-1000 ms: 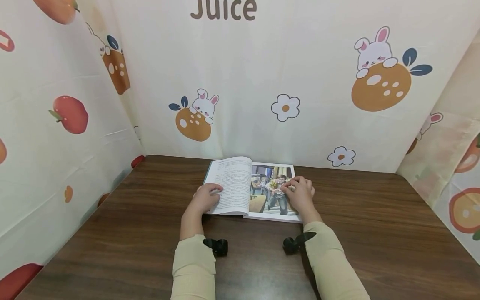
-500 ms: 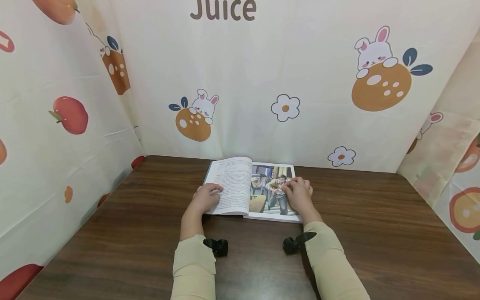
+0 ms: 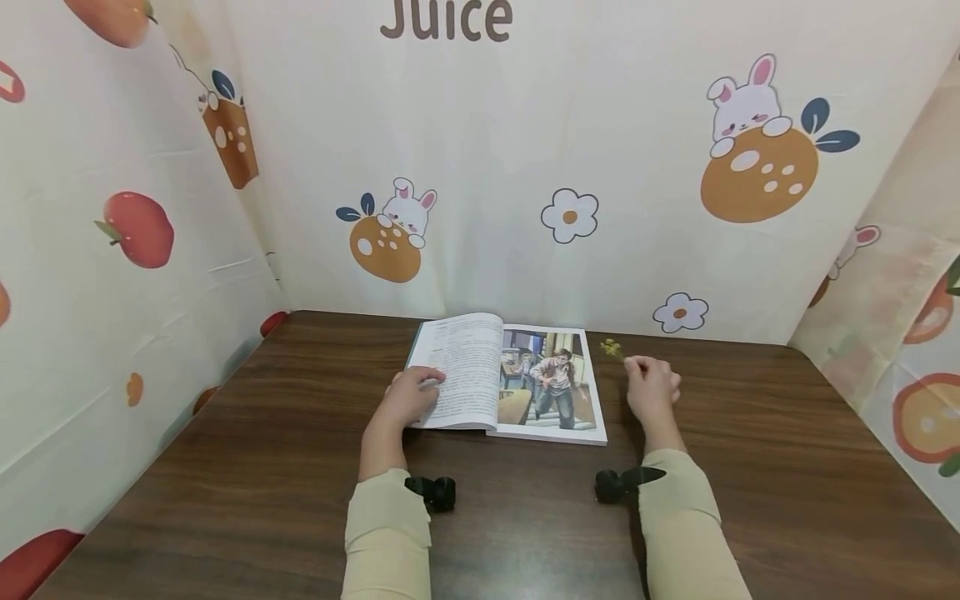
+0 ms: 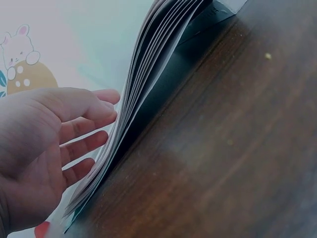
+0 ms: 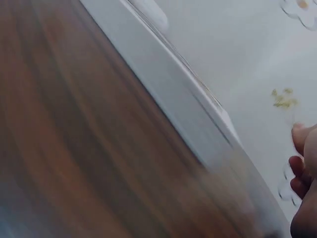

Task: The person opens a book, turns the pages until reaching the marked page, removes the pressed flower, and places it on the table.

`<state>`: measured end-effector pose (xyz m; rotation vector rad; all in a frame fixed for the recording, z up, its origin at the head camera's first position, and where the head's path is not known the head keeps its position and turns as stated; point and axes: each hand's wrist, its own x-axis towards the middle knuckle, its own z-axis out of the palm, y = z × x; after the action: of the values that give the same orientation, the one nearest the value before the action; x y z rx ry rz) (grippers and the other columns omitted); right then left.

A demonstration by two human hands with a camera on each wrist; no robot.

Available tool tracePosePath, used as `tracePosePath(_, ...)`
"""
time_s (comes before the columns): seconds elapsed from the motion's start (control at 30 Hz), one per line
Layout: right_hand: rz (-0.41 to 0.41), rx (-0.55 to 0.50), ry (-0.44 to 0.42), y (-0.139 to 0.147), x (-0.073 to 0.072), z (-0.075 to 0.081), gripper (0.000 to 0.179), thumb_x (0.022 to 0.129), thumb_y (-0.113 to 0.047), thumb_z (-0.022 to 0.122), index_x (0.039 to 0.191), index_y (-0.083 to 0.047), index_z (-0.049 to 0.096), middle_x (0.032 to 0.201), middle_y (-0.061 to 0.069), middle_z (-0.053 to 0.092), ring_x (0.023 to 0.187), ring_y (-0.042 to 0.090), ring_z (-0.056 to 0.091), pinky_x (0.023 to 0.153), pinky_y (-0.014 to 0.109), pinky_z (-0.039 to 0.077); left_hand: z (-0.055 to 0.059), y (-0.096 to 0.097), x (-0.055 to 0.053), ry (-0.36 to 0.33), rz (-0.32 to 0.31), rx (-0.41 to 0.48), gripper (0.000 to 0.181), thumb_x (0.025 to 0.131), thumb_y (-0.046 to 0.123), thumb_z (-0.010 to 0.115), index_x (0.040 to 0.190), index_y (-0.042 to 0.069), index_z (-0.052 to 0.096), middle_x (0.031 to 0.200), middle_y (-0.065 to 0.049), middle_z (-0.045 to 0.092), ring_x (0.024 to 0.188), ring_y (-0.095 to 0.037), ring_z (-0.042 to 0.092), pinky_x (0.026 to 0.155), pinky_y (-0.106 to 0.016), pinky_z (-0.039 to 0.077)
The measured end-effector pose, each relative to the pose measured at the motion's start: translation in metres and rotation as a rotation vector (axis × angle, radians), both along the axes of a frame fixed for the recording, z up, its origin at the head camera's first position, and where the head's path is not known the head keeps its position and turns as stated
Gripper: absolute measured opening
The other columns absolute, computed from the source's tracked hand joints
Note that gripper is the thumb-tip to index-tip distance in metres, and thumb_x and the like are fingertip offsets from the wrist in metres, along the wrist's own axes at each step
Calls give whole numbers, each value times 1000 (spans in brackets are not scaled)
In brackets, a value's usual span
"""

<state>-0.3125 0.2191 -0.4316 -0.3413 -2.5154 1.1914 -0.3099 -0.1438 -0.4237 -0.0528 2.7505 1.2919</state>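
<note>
An open book [image 3: 463, 358] lies near the back of the table, text on its left page and a coloured picture [image 3: 555, 392] on the right. My left hand [image 3: 410, 397] rests on the outer part of the left page. From the left wrist view, its loosely bent fingers [image 4: 81, 148] lie against the curved page stack. Off to the book's right, my right hand [image 3: 652, 388] pinches a small dried flower sprig [image 3: 611, 347] by its thin stem. The sprig's yellow head [image 5: 284, 98] points up above the thumb in the right wrist view.
The brown wooden table [image 3: 510, 533] runs up to a printed curtain [image 3: 480, 250] with bunnies, oranges and flowers, just behind the book. More printed cloth hangs at both sides. A black wrist camera [image 3: 442, 493] is strapped at each sleeve.
My right hand has moved right, off the picture page, carrying the flower sprig with it; the picture is now uncovered. My left hand and the book have stayed in place.
</note>
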Motion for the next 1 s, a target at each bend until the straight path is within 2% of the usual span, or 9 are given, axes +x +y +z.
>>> tracePosePath(0.17, -60, 45, -139, 23, 10, -1, 41, 100, -30, 37, 118, 3, 52, 130, 30, 29, 120, 49, 13, 100, 58, 1, 0, -2, -1, -4, 2, 1, 27, 89, 14, 55, 114, 19, 64, 133, -12, 42, 110, -33, 35, 65, -33, 43)
tracePosePath(0.27, -58, 71, -202, 27, 13, -4, 41, 100, -30, 36, 118, 3, 52, 128, 31, 28, 119, 51, 12, 100, 58, -2, -2, -3, -2, -9, 10, 4, 26, 89, 14, 56, 113, 19, 64, 134, -12, 42, 112, -33, 35, 75, -39, 42)
tracePosePath(0.4, -51, 113, -255, 28, 15, -6, 39, 100, -29, 37, 114, 4, 53, 125, 31, 28, 116, 50, 13, 100, 58, -1, -3, -3, -2, -7, 10, 4, 26, 89, 14, 57, 113, 18, 64, 136, -11, 42, 114, -32, 34, 89, -49, 34)
tracePosePath(0.47, -53, 134, -265, 27, 15, -5, 38, 100, -29, 37, 110, 4, 54, 124, 31, 29, 115, 50, 14, 99, 58, 1, -4, -2, -2, -6, 12, 5, 26, 89, 14, 57, 113, 18, 65, 137, -11, 42, 115, -32, 34, 91, -50, 32)
tracePosePath(0.63, -68, 160, -266, 26, 16, -4, 33, 99, -27, 40, 102, 2, 55, 121, 30, 31, 113, 50, 15, 97, 59, 3, -3, -2, -2, -7, 15, 14, 26, 88, 14, 56, 113, 18, 64, 136, -12, 41, 113, -33, 34, 82, -44, 38)
tracePosePath(0.83, -82, 166, -249, 26, 17, -4, 28, 97, -23, 43, 100, 2, 55, 120, 30, 30, 114, 50, 16, 97, 59, 4, -2, -1, -1, 4, 13, 9, 26, 88, 14, 56, 112, 17, 65, 138, -11, 41, 114, -32, 34, 90, -49, 33)
tracePosePath(1.0, -91, 165, -233, 27, 18, -4, 27, 97, -22, 43, 99, 3, 53, 119, 30, 31, 114, 50, 16, 97, 59, 4, -3, 0, -1, 15, 11, 10, 25, 88, 13, 56, 112, 18, 65, 138, -12, 41, 113, -32, 34, 88, -49, 34)
